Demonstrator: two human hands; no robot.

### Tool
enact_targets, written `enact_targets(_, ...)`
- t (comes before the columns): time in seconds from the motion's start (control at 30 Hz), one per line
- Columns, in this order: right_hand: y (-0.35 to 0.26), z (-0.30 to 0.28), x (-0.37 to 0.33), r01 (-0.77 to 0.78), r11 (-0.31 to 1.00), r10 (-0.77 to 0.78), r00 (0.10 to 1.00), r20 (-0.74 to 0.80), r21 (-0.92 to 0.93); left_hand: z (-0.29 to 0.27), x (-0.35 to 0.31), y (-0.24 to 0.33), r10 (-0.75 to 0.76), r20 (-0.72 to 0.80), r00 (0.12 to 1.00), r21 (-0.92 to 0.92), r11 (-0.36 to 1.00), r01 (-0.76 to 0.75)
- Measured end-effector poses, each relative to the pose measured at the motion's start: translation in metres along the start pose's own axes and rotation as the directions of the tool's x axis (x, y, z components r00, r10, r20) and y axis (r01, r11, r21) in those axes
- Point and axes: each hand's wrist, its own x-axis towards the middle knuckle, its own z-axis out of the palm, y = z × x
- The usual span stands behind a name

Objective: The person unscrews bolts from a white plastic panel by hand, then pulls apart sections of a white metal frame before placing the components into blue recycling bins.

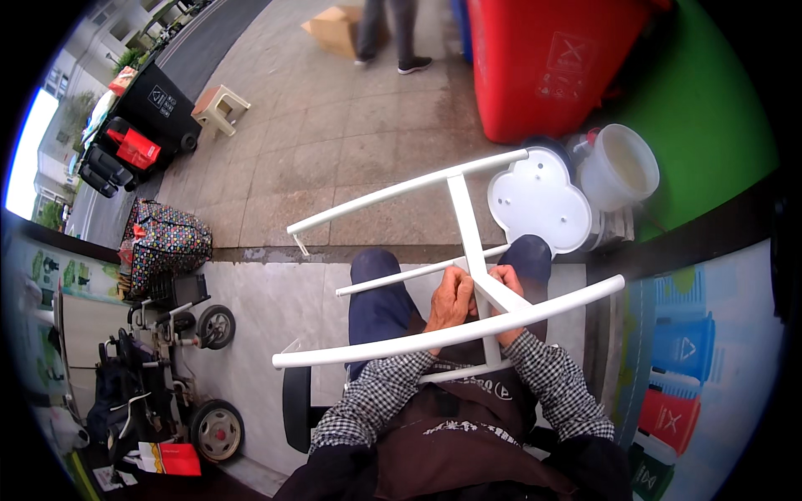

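Observation:
A white tubular frame (451, 341) with curved rails and crossbars, like a stool's leg frame, lies across my lap and knees. My left hand (451, 299) is closed just left of the middle crossbar, fingertips pinched against its joint; whatever they pinch is hidden. On the other side, my right hand (508, 280) curls closed at the same crossbar, partly covered by it. Beyond my right knee lies a white clover-shaped panel (535, 199) with small holes, like a stool seat; one end of the frame's far rail overlaps it in view.
A translucent bucket (618, 167) and a red bin (535, 75) stand at far right. To the left are a wheeled cart (215, 430), a patterned bag (171, 238), a small stool (219, 108) and a black bin (159, 104). A person (401, 33) stands by a cardboard box (334, 29).

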Motion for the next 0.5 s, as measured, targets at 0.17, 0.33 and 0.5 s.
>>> enact_targets(0.17,0.004,-0.002,-0.001,-0.034,0.998,0.033,0.999,0.006,0.046,-0.004,0.006,-0.005,0.027,0.034,0.999,0.086,0.996,-0.03)
enact_targets(0.33,0.003,-0.001,0.0,-0.012,0.998,0.011,1.0,0.016,0.057,0.001,0.0,-0.001,-0.021,0.002,1.0,-0.049,0.999,0.021)
enact_targets(0.5,0.004,0.0,-0.001,-0.009,0.997,0.008,1.0,0.025,0.071,-0.004,0.005,-0.008,0.018,0.027,0.999,0.088,0.996,-0.02)
